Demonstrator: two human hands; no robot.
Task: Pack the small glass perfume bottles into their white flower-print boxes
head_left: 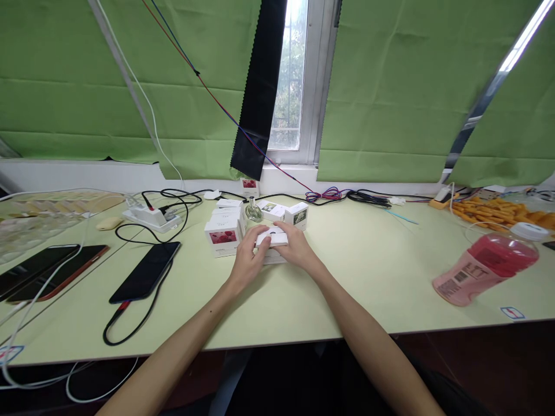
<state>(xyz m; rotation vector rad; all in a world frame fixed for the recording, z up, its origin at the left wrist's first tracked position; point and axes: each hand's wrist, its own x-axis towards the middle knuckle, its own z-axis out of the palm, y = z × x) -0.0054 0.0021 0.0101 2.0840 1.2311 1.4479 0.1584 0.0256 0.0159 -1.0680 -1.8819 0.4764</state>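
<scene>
From the head camera I am watching both hands pinching one small white box: the left hand (249,257) is gripping its left side, the right hand (299,245) its right, thumbs resting near the front edge. The white box (273,236) is sitting low over the middle of the bench (373,277), above another white surface; I cannot tell whether that is a second box. Just left of it I am seeing a cluster of cartons (224,228) with a red picture on the front. Behind the hands, a glass bottle (252,211) is standing near a flower-printed carton (297,216). A dark phone (145,273) is lying to the left, and a pink drink bottle (485,266) is leaning in view well to the right.
</scene>
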